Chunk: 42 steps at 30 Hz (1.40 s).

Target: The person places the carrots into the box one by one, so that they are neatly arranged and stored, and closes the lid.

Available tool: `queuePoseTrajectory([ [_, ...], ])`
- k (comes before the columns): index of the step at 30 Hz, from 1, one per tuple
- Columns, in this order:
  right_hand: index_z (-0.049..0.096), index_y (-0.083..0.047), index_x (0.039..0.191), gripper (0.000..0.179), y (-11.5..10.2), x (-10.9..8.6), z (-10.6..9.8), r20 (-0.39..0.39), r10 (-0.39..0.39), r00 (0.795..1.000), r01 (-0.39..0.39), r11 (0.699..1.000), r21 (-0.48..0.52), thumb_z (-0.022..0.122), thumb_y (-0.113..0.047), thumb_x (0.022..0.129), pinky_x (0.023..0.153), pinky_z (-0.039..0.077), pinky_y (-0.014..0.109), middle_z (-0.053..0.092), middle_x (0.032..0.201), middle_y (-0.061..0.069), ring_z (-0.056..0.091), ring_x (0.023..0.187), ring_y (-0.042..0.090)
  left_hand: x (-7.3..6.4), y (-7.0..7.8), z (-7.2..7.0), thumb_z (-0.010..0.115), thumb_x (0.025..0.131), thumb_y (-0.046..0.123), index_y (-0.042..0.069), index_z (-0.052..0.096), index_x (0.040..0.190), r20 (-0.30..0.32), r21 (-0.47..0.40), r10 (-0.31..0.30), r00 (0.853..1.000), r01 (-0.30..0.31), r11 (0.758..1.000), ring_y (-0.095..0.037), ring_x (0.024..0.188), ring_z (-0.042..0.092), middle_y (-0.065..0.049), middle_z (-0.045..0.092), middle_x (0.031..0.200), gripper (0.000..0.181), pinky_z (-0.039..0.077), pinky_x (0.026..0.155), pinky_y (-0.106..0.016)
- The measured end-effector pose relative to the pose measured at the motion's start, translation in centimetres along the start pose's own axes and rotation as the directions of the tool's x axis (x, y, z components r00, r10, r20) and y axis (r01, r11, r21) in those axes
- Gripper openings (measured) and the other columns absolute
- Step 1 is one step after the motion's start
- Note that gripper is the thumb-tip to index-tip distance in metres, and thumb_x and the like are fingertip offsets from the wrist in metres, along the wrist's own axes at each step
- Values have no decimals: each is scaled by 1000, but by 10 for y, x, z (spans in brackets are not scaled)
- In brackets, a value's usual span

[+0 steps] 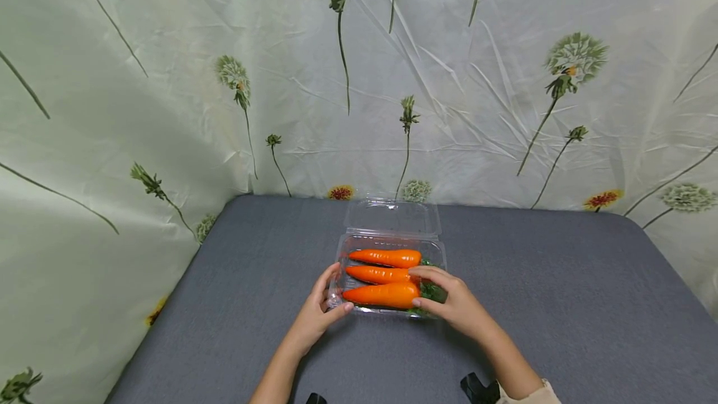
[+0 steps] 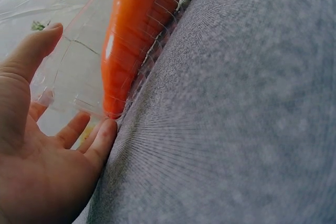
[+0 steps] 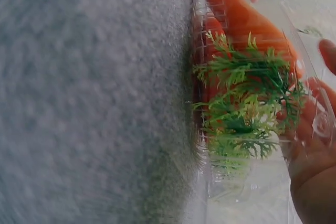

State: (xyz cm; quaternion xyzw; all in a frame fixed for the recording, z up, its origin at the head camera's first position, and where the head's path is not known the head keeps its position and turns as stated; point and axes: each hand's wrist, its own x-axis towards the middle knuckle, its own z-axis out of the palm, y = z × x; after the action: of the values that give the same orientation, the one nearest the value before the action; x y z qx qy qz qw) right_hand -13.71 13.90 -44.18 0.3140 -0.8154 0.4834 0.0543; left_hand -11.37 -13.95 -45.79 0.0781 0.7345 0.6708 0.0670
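Note:
Three orange carrots with green leafy tops lie side by side in a clear plastic clamshell box [image 1: 341,245]: a back carrot [image 1: 387,258], a middle carrot [image 1: 376,274] and a thick front carrot [image 1: 381,295]. My left hand [image 1: 320,309] rests at the box's left end, thumb and fingers spread; in the left wrist view its fingertips are right at the box wall. Over the right end, my right hand [image 1: 457,304] reaches with loosely extended fingers. Its thumb and fingertips overlap the carrots' thick ends, close to the leafy greens [image 3: 247,114]. Part of this hand shows through the clear plastic.
The box's transparent lid [image 1: 392,217] stands folded back behind it. Both stand on a grey cloth-covered table [image 1: 561,304]. A pale curtain [image 1: 477,80] with dandelion prints hangs behind and to the left. Black wrist straps [image 1: 479,388] show at the bottom.

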Motion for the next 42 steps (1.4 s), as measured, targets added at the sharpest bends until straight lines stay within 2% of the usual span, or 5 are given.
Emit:
queuePoseTrajectory([
  [5, 52, 2, 120, 42, -1, 0, -5, -85, 16, 996, -3, 988, 156, 65, -4, 81, 89, 39, 25, 53, 118, 16, 51, 107, 27, 4, -11, -3, 66, 82, 10, 16, 26, 140, -12, 2, 5, 1000, -5, 1000, -33, 119, 34, -15, 27, 140, 71, 35, 89, -40],
  [13, 50, -2, 123, 42, 1, 8, -19, -233, 128, 964, -104, 988, 111, 63, -4, 83, 90, 34, 16, 52, 122, 13, 48, 112, 24, 16, -5, -7, 61, 87, 20, 13, 29, 139, -115, 36, 29, 993, -25, 999, -32, 118, 35, -12, 31, 136, 61, 30, 91, -46],
  [26, 47, 5, 123, 41, 22, 31, -34, -362, 251, 898, -234, 968, 91, 58, -12, 88, 91, 37, 33, 51, 121, 21, 48, 112, 31, 59, 6, -26, 56, 90, 27, 7, 32, 137, -151, 149, 54, 987, -32, 988, -36, 118, 36, -19, 37, 133, 56, 29, 93, -51],
  [32, 45, 8, 123, 43, 47, 44, -34, -386, 383, 839, -320, 922, 218, 56, -17, 90, 85, 39, 19, 51, 120, 22, 49, 110, 28, 80, 9, -30, 54, 91, 27, 6, 32, 137, -159, 223, 31, 987, 6, 975, -33, 117, 39, -17, 40, 132, 55, 33, 90, -50],
  [42, 41, 9, 127, 44, 64, 64, -32, -303, 586, 752, -499, 806, 319, 53, -14, 91, 91, 36, 40, 48, 123, 25, 46, 112, 31, 120, 11, -26, 53, 91, 23, -1, 40, 131, -206, 247, -55, 977, 106, 963, -32, 109, 46, -20, 50, 120, 48, 38, 87, -44],
])
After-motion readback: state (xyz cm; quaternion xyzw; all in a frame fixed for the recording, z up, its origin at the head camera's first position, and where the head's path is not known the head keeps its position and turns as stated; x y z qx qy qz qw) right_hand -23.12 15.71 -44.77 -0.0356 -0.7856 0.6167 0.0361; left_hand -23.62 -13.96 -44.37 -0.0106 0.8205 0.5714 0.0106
